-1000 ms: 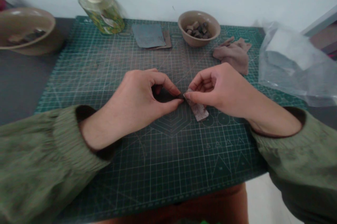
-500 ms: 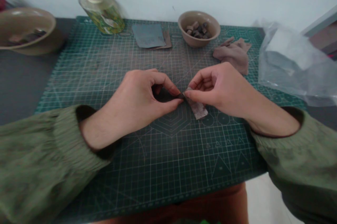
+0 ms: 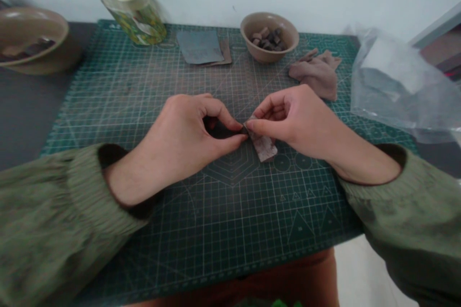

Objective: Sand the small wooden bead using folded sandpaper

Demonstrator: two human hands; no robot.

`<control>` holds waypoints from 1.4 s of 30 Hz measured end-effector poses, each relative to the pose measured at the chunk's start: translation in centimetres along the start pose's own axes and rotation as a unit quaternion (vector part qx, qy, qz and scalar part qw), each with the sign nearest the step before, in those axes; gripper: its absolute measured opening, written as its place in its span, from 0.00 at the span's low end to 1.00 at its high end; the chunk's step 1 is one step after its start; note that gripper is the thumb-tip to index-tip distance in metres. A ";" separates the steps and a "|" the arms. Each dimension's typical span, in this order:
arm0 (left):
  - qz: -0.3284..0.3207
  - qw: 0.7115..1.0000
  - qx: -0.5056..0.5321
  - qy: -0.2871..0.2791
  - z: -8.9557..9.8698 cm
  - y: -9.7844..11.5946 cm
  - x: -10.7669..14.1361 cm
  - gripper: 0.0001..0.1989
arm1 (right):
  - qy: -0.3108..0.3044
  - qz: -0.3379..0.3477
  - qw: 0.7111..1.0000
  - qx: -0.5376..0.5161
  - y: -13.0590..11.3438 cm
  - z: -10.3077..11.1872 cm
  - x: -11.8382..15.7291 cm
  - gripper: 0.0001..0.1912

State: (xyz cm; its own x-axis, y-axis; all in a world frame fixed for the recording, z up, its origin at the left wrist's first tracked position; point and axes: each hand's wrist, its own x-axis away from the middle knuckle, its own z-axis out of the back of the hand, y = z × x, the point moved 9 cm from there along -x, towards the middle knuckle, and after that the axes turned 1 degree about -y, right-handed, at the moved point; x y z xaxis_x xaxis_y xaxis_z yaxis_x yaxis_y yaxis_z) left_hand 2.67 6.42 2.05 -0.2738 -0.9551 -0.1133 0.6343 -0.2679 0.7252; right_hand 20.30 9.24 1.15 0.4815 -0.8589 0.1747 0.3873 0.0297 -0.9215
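Over the middle of the green cutting mat, my left hand pinches a small dark block between thumb and forefinger. Only a sliver of the block shows. My right hand grips a worn, greyish strip of sandpaper near its upper end, the lower end hanging free. The strip's edge meets the block where the fingertips of both hands come close together. Which face of the block it touches is hidden.
Behind the hands stand a brown bowl of small blocks, sandpaper sheets, a crumpled cloth and a glass bottle. A larger bowl sits at left, a clear plastic bag at right.
The view has shifted slightly, moving everything a little left. My right hand and the sandpaper strip have come slightly closer to my left fingertips, covering more of the block.
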 end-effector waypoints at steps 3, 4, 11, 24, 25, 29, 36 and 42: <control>0.006 1.000 -0.002 0.002 0.0 0.0 0.1 0.08 | 0.000 0.000 1.000 -0.003 0.0 0.0 -0.1 0.07; 0.007 1.000 -0.005 0.003 0.0 0.0 0.1 0.08 | -0.002 0.002 1.000 -0.001 -0.1 -0.1 -0.1 0.07; 0.001 1.000 -0.030 0.008 0.2 0.2 0.1 0.07 | 0.016 0.014 1.000 0.012 -0.3 0.3 -0.1 0.07; 0.008 0.999 -0.041 0.001 0.2 0.2 0.0 0.09 | 0.011 0.002 1.000 0.003 -0.2 0.0 -0.1 0.08; 0.008 0.999 -0.040 0.003 0.3 0.2 0.0 0.09 | 0.007 0.001 1.000 0.001 -0.2 -0.1 -0.1 0.09; -0.005 0.999 -0.036 0.007 0.3 0.2 0.0 0.08 | -0.001 -0.005 1.000 -0.019 -0.3 0.3 -0.1 0.14; -0.037 0.999 -0.014 0.002 0.2 0.7 0.1 0.06 | 0.048 0.003 0.999 0.006 -0.7 2.4 0.0 0.13; -0.035 0.999 -0.001 0.007 0.1 0.6 0.1 0.05 | 0.004 -0.014 1.000 -0.028 -0.5 1.0 0.1 0.13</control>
State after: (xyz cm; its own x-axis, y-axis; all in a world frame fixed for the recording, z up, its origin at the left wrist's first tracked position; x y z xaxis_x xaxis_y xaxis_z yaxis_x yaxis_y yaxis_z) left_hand 2.97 6.18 2.58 -0.3071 -0.9357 -0.1738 0.6155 -0.3346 0.7136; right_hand 20.92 9.66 1.93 0.4644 -0.8633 0.1976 0.3563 -0.0221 -0.9341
